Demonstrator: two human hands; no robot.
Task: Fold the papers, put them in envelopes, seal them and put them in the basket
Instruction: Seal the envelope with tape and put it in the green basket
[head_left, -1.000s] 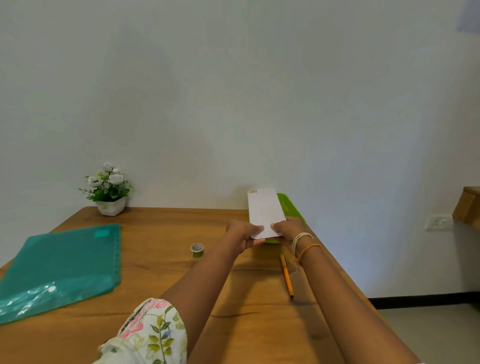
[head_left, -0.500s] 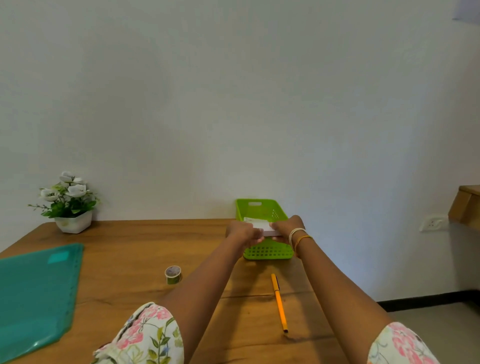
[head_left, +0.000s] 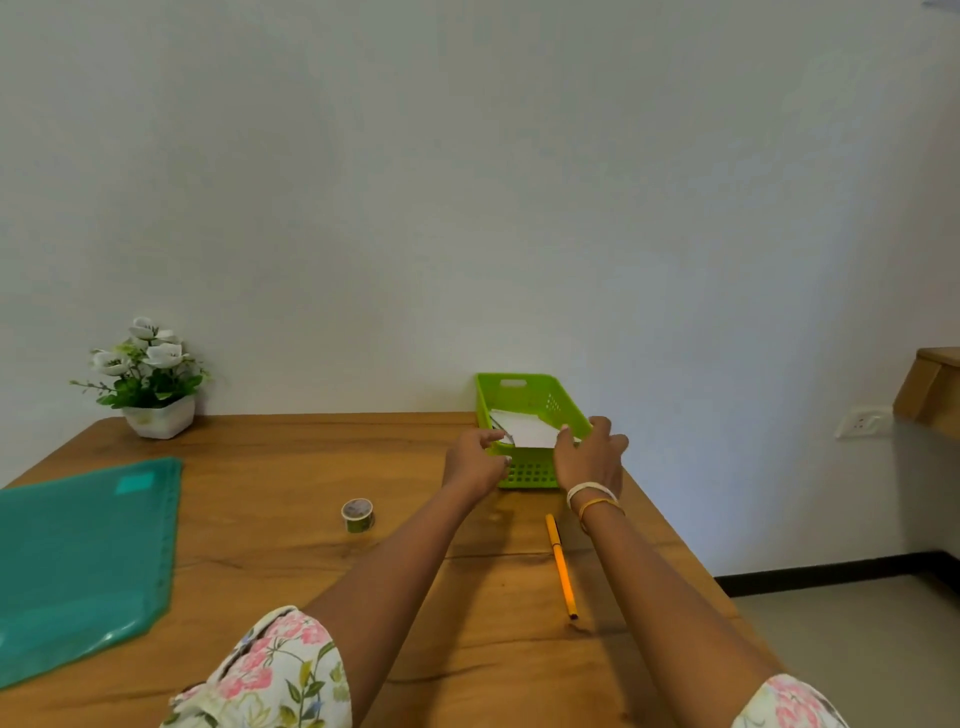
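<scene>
Both hands open beside basket; envelope inside.

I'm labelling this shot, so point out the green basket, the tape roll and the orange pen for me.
green basket (head_left: 524, 474): head view, on its perforated near wall.
tape roll (head_left: 357, 515): head view, on the roll's middle.
orange pen (head_left: 561, 565): head view, on the middle of its barrel.

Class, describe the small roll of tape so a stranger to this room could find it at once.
Start at the wooden table. Between the teal plastic folder on its left side and the orange pen lies the roll of tape. It is the only small round thing there, a squat ring with a patterned band.
</scene>
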